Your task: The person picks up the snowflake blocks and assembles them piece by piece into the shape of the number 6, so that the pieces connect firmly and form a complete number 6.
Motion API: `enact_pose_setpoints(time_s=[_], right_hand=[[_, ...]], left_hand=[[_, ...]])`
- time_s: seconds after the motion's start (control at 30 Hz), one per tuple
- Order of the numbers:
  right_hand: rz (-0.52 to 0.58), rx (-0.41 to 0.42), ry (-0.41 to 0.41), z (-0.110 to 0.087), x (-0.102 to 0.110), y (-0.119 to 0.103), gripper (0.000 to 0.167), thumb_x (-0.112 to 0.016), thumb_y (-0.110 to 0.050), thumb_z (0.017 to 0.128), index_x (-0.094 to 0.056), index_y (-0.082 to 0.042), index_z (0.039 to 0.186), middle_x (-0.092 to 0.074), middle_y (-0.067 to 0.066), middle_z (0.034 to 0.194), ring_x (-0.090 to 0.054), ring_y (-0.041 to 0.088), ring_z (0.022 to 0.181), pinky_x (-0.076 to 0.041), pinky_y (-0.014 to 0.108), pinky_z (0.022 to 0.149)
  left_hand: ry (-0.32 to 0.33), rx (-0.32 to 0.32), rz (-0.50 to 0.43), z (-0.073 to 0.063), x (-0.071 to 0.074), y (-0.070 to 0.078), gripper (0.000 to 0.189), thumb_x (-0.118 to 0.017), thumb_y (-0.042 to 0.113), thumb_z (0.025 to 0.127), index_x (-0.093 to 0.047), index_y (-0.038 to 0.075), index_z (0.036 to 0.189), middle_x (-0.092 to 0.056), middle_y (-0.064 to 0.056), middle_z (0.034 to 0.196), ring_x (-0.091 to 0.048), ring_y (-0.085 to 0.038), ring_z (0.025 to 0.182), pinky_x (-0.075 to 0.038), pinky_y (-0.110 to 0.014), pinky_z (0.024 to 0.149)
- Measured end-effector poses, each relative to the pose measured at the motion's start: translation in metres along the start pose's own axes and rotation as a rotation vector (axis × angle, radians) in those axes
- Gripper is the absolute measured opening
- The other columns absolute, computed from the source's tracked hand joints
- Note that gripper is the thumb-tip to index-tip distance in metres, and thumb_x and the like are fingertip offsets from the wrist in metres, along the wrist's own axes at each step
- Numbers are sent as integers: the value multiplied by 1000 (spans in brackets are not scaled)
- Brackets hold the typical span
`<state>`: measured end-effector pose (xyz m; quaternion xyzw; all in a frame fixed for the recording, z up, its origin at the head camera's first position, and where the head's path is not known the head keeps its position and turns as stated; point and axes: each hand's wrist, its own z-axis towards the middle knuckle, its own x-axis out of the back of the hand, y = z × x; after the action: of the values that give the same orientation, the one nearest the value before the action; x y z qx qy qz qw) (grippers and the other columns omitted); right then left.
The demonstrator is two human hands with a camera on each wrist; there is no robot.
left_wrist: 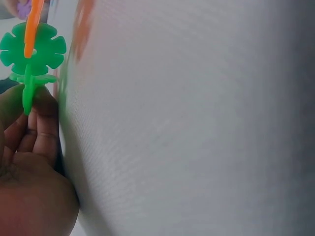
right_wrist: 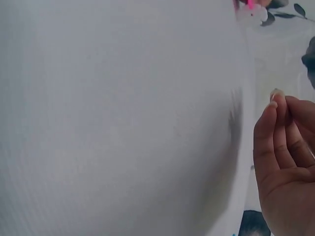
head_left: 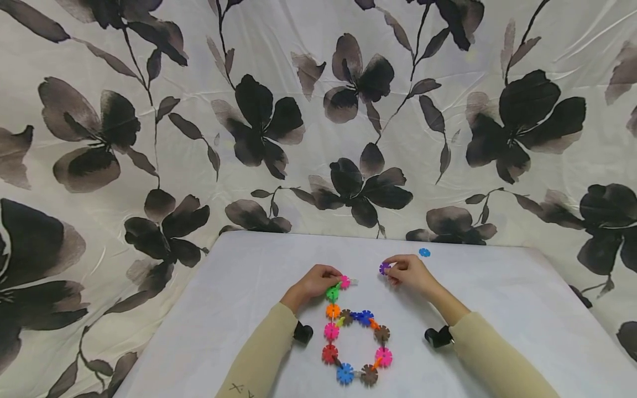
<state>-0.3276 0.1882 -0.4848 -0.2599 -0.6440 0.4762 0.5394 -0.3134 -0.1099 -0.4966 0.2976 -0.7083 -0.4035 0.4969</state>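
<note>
A chain of colourful notched plastic discs, interlocking snowflake pieces, lies on the white table, most of it bent into a ring with an orange disc (head_left: pixel 333 311) and a blue disc (head_left: pixel 345 374) in it. Near its upper end, my left hand (head_left: pixel 318 281) pinches a bright green disc (left_wrist: pixel 28 93) between thumb and fingers. Beyond this come a pink disc (head_left: pixel 345 282) and a whitish end disc (head_left: pixel 354 282). To the right, my right hand (head_left: pixel 409 273) pinches a loose purple disc (head_left: pixel 384 268), apart from the chain. The right wrist view hides that disc behind the fingers.
A loose light-blue disc (head_left: pixel 424 252) lies near the table's back edge, just beyond the right hand. Behind the table (head_left: pixel 239 331) hangs a white cloth (head_left: pixel 278 50) with dark flowers. A black wrist camera (head_left: pixel 438 336) sits under the right sleeve, another (head_left: pixel 303 333) by the left.
</note>
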Motion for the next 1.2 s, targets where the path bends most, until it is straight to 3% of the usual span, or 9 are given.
enact_pose_setpoints(time_s=[0.53,1.2], right_hand=[[247,-44,-224,-5,-28,-4,34,-56,1,102,-54,17,131,-73,21,89,-69,14,71,-61,33,70],[344,-124,-294,0,-36,-11,35,-54,-1,104,-54,16,134,-74,15,92,-69,14,74,-61,31,75]], left_hand=[[2,4,-2,-1,-1,-1,21,-64,19,103,-73,5,116,-66,-4,101,-56,-20,94,-50,-36,93],[9,-4,-7,0,-2,1,21,-63,17,103,-73,4,117,-67,-4,101,-57,-18,92,-51,-35,92]])
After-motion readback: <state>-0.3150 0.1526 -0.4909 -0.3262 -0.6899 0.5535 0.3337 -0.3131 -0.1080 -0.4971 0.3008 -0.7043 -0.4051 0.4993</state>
